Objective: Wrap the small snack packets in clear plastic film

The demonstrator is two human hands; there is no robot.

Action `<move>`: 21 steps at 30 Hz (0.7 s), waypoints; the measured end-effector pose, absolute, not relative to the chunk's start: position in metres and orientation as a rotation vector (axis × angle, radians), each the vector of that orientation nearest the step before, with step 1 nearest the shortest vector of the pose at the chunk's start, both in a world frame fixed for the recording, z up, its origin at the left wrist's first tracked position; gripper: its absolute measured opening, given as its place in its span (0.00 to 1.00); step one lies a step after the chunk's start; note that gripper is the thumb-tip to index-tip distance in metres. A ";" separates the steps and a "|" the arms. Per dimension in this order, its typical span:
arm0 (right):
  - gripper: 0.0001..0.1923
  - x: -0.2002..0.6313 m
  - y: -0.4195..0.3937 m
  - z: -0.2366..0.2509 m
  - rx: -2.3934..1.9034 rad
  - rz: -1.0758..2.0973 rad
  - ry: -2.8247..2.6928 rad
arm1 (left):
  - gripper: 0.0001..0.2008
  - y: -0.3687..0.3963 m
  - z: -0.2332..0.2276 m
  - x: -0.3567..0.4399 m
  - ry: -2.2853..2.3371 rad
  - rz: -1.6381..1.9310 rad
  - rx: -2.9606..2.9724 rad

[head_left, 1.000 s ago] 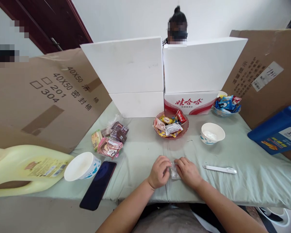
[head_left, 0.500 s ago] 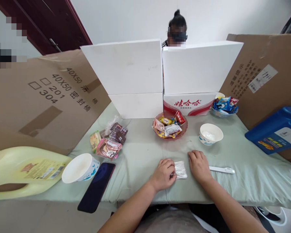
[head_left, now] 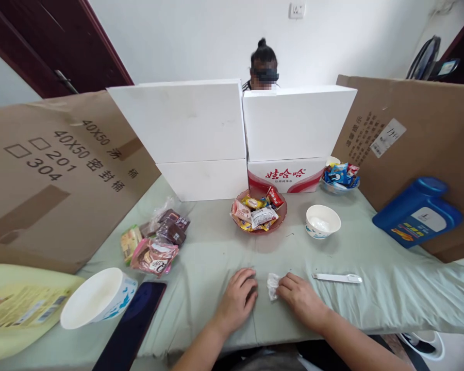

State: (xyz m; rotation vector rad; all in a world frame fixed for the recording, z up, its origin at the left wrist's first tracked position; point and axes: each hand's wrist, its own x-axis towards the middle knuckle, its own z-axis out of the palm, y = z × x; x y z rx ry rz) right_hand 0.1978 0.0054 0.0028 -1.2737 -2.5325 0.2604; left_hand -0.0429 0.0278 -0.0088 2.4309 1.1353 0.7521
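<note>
Head view, lower centre: right hand (head_left: 299,299) pinches a crumpled wrapper (head_left: 272,285); left hand (head_left: 237,300) lies flat, fingers spread. The light wrapper could slip free.

Left hand (head_left: 237,301) flat, palm down, right hand (head_left: 299,299) beside it, fingertips pinched

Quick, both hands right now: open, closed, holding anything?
Left hand: open, palm down on the green cloth, holding nothing.
Right hand: fingertips pinching the small crumpled clear wrapper against the cloth.
</note>
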 end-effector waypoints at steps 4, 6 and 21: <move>0.18 0.252 0.043 0.040 -1.473 0.049 -2.216 | 0.08 0.028 -0.012 -0.040 1.153 0.751 2.436; 0.16 0.281 0.073 0.063 -1.856 -0.028 -2.085 | 0.09 0.029 -0.011 -0.038 1.148 0.753 2.441; 0.17 0.323 0.194 0.040 -2.214 0.365 -2.095 | 0.11 0.027 -0.011 -0.032 1.211 0.777 2.368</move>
